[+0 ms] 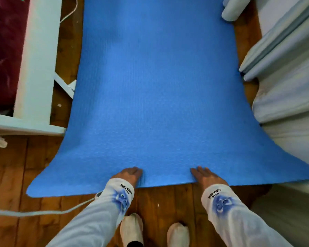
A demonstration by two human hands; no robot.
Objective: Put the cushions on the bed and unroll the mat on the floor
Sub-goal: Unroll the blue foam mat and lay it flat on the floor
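Both hands, left hand (129,175) and right hand (206,177), press flat with fingers spread on the near edge of the blue mat (157,86) (fully unrolled), which lies on the wooden floor (16,175) between two beds.

A home bedroom: white-painted wooden bed frame (36,56), pale folded bedding (284,65), brown wooden plank floor (16,175).

Brown wooden plank floor (164,202), white furniture frame (37,56) at left, pale bedding (284,72) at right.
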